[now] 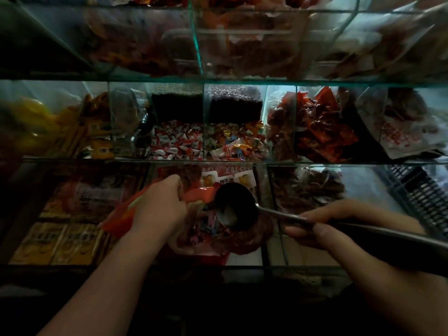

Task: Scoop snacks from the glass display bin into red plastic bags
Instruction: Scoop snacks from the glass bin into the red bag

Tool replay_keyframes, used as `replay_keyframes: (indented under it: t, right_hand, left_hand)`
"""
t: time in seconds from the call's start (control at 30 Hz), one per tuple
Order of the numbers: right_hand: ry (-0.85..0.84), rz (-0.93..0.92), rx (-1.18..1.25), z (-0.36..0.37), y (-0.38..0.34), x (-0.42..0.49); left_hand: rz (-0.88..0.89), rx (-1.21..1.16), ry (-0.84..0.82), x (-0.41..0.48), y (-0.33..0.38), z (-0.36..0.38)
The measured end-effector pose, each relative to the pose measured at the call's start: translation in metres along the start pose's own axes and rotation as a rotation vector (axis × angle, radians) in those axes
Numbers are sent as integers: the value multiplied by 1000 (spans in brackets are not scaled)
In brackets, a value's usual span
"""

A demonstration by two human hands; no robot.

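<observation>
Glass display bin [242, 162] holds wrapped snacks [175, 142] — left grip [161, 205] clutches the red bag [116, 220], right grip [338, 223] clasps the ladle [234, 206].

— What carries the goods?
— A tiered glass display bin [72, 161], split by glass dividers [204, 122].
— And on its middle tier?
— Red-and-white wrapped candies [177, 141], mixed sweets [232, 141], red packets [322, 132].

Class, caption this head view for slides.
Left hand grips a red bag; right hand holds a metal ladle at its mouth.

Ladle [236, 207] was dull dark metal; bag [121, 215] was glossy red plastic; bin walls [281, 214] were clear, smooth glass
</observation>
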State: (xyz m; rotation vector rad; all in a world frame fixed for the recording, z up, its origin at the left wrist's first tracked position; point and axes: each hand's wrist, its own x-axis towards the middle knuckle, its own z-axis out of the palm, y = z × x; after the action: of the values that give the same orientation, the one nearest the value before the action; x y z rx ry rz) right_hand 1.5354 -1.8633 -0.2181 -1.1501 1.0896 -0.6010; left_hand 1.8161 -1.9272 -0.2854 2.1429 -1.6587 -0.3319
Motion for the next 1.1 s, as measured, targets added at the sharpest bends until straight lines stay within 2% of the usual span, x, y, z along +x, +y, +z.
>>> replay_keyframes:
  t: [0.07, 0.13, 0.17, 0.27, 0.37, 0.6, 0.77, 0.87, 1.1]
  right_hand:
    - [35, -19, -283, 3, 2, 7]
    - [220, -164, -608, 9, 6, 20]
    - [258, -258, -663, 18, 10, 24]
    - [113, -358, -834, 43, 20, 50]
    - [-95, -251, -1112, 50, 33, 77]
    - [-278, -235, -1261, 53, 31, 100]
    - [-430, -155, -1276, 45, 11, 79]
    - [-377, -166, -1331, 41, 11, 72]
    - [-287, -318, -1366, 50, 41, 102]
  left_hand:
    - [15, -23, 72, -3, 2, 2]
    - [47, -55, 140, -8, 6, 8]
    - [67, -85, 159, -10, 8, 11]
    - [70, -146, 191, -16, 11, 18]
    - [40, -181, 193, -21, 9, 21]
    - [19, -210, 204, -18, -1, 17]
    - [-9, -239, 213, -16, -6, 18]
    - [-7, -238, 212, -18, -8, 18]
    - [-19, -239, 183, -20, -4, 19]
